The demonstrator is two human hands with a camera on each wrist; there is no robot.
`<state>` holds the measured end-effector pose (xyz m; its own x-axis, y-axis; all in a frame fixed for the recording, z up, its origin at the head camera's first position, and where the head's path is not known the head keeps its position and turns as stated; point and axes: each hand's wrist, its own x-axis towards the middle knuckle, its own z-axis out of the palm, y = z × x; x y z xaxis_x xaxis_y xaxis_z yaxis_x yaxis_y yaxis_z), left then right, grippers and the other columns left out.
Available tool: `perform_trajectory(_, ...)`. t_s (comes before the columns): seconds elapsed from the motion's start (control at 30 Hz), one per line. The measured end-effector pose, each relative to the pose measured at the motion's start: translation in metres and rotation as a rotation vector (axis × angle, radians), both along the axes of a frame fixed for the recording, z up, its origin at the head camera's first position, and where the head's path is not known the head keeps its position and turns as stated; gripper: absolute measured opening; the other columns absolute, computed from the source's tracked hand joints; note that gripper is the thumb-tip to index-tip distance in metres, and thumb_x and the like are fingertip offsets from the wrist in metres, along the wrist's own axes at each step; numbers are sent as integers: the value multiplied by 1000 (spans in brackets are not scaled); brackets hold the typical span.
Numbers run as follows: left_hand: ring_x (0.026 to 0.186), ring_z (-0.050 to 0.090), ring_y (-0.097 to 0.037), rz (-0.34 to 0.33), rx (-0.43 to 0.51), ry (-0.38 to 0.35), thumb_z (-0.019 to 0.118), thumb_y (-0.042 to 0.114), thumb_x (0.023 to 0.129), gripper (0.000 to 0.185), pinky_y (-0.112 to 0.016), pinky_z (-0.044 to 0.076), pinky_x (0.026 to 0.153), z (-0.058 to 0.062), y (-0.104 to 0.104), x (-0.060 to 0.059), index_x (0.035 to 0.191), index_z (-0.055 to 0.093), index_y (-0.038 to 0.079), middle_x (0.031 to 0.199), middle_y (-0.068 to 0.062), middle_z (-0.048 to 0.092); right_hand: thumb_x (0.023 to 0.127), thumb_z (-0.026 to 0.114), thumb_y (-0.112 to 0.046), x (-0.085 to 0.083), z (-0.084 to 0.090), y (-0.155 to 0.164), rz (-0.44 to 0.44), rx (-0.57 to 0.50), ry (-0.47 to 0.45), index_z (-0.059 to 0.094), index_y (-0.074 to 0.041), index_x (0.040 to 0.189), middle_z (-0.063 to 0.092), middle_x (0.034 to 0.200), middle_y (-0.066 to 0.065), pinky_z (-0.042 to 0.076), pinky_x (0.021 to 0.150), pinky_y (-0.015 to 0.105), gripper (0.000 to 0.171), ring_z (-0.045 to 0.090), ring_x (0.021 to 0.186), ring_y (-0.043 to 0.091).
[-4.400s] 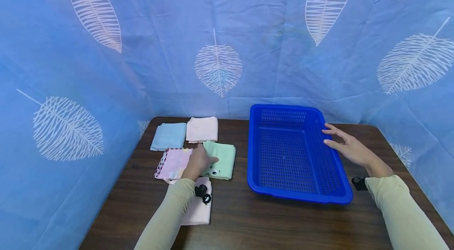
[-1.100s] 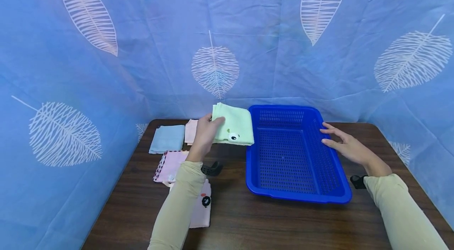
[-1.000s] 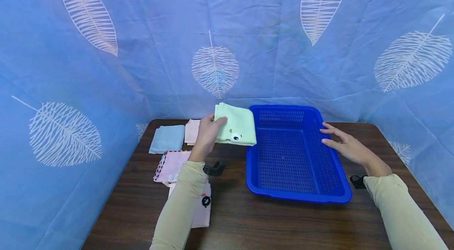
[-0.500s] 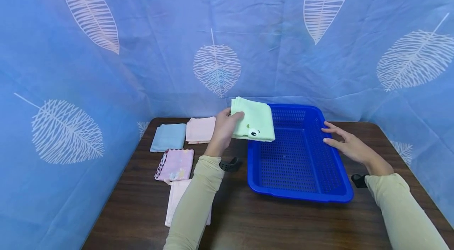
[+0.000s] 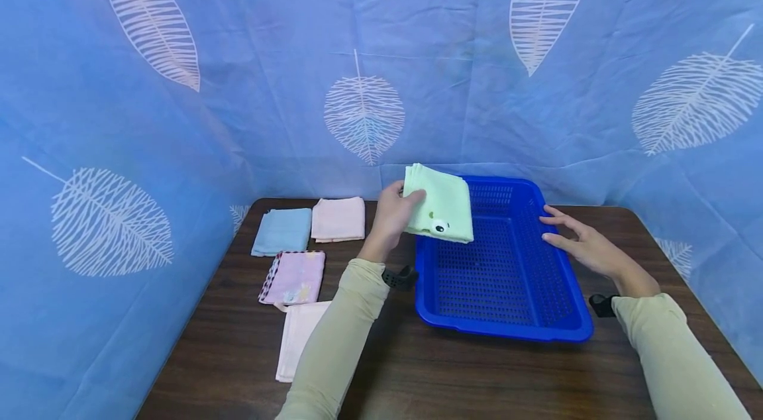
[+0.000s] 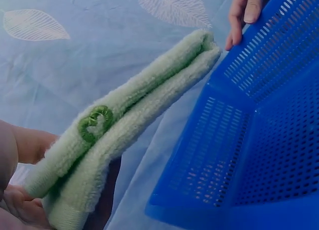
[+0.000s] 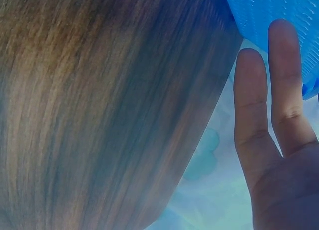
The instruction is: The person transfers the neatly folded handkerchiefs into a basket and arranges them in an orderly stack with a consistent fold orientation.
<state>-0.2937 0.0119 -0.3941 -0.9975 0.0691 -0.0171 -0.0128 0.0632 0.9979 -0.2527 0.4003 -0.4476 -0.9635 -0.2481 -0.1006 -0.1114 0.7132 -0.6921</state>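
Observation:
My left hand (image 5: 395,214) pinches a folded light green towel (image 5: 444,201) by its left edge, thumb on top. The towel has an eye pattern near its lower edge and overlaps the left rim of a blue plastic basket (image 5: 495,334) in the head view. Seen from the left wrist, the towel (image 6: 134,105) is folded in thick layers, held up beside the basket wall (image 6: 199,155). My right hand (image 5: 587,251) lies at the basket's right rim with fingers extended; the right wrist view shows straight fingers (image 7: 285,65) against the basket's side (image 7: 264,15).
Left of the basket on the dark wooden table (image 5: 417,373) lie a folded blue towel (image 5: 282,232), a pale pink one (image 5: 338,218), a pink one with checked edging (image 5: 295,277) and another pale pink one (image 5: 298,337), partly under my left sleeve. A blue leaf-patterned curtain (image 5: 441,108) stands behind.
My left hand has picked the green towel up from the table and carried it right, from among the other towels to over the basket's left side. The right hand stays at the rim.

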Motion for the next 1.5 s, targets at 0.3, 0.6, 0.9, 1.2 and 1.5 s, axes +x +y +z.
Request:
perform_trajectory(0.3, 76, 66, -14, -11, 49, -13, 66, 21, 97, 34, -29, 58, 66, -3, 13, -5, 126, 64, 4, 100, -13, 71, 107, 49, -43, 1, 1, -3, 1, -16, -16, 31, -8, 160, 6, 173, 17, 42, 101, 75, 65, 24, 146, 62)
perform_trajectory(0.6, 82, 67, -17, -22, 21, -37, 64, 22, 99, 35, -32, 59, 71, -5, 30, -7, 129, 63, 4, 106, -13, 69, 108, 47, -44, 2, 0, -1, -2, 2, -18, 29, -8, 160, 4, 173, 17, 43, 99, 75, 66, 25, 144, 63)
perform_trajectory(0.9, 89, 68, -19, 2, 50, -99, 65, 23, 99, 37, -38, 60, 80, -15, 48, -13, 131, 62, 5, 107, -11, 69, 107, 48, -44, 3, 0, -1, -5, -1, -15, 30, -9, 160, 4, 173, 16, 42, 100, 75, 65, 23, 146, 63)
perform_trajectory(1.2, 86, 68, -18, -4, 72, -128, 66, 23, 99, 37, -37, 60, 77, -30, 58, -19, 130, 62, 4, 103, -10, 69, 107, 48, -43, 5, 0, -1, -5, -8, -4, 30, -7, 160, 4, 173, 17, 35, 102, 79, 66, 15, 149, 62)
perform_trajectory(1.5, 91, 70, -21, -4, 75, -150, 65, 24, 100, 39, -42, 60, 82, -34, 67, -22, 134, 60, 5, 106, -11, 69, 107, 49, -43, 2, -2, -2, -7, 5, 8, 30, -8, 160, 4, 173, 17, 34, 103, 80, 66, 14, 150, 61)
